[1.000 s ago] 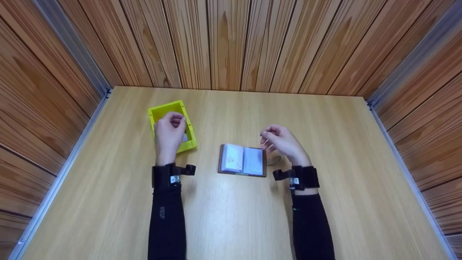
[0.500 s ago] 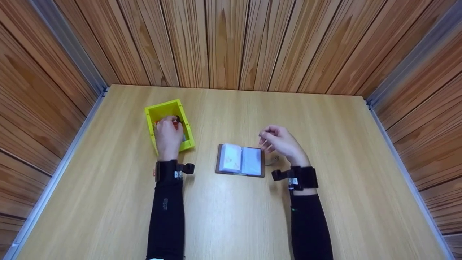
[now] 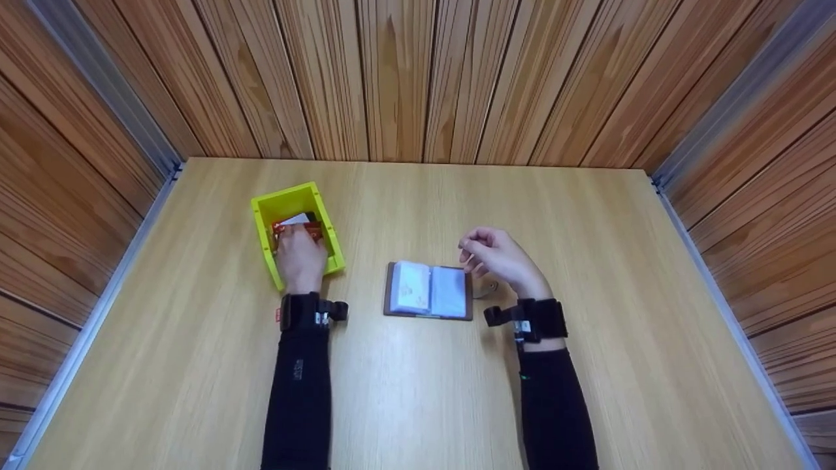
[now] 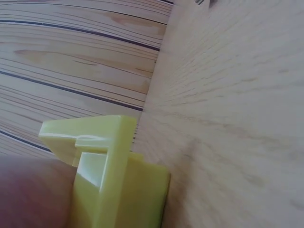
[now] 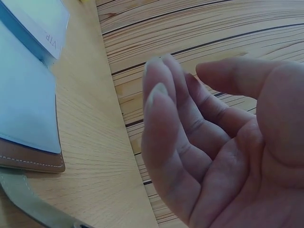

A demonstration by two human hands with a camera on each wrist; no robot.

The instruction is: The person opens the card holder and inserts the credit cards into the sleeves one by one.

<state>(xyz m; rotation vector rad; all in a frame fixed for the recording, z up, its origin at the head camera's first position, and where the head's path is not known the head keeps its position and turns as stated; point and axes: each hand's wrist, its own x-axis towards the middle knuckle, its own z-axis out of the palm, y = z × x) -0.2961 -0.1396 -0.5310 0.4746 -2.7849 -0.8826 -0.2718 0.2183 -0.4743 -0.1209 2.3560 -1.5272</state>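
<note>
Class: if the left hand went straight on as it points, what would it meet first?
Probably the red item in the yellow bin, just ahead of the left hand; its fingertips are hidden and may already touch it.

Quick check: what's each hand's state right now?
Left hand: inside the yellow bin; grip hidden, cannot tell.
Right hand: open, loosely curled, holding nothing, near the open card holder.

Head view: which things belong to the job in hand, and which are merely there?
Likely in the job:
- yellow bin, left hand inside it
- red item in the bin
- open booklet near the right hand

Seemingly just there:
- wrist cameras
- wooden wall
</note>
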